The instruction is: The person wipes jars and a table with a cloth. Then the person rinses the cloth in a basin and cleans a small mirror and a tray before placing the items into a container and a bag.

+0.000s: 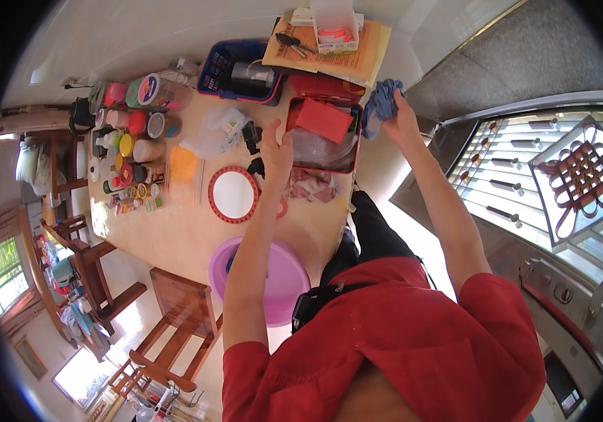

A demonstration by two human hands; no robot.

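Observation:
My right hand (400,117) grips a crumpled blue cloth (383,103) at the table's far right corner. To its left lies an opened red box (355,153) holding a red envelope (324,120) and clear plastic bags. Over the table, my left hand (276,147) is raised with fingers apart and nothing in it, beside the red box's left edge. A black object (252,137) lies just left of that hand. Nearer me are a round mirror with a red patterned rim (233,194) and a crumpled red and white cloth (313,185).
A purple basin (288,285) is at the near table edge, partly behind my left forearm. Jars and bottles (135,147) crowd the left side. At the back stand a blue basket (241,97) and a stack of papers with keys (291,42). A wooden chair (183,300) stands lower left.

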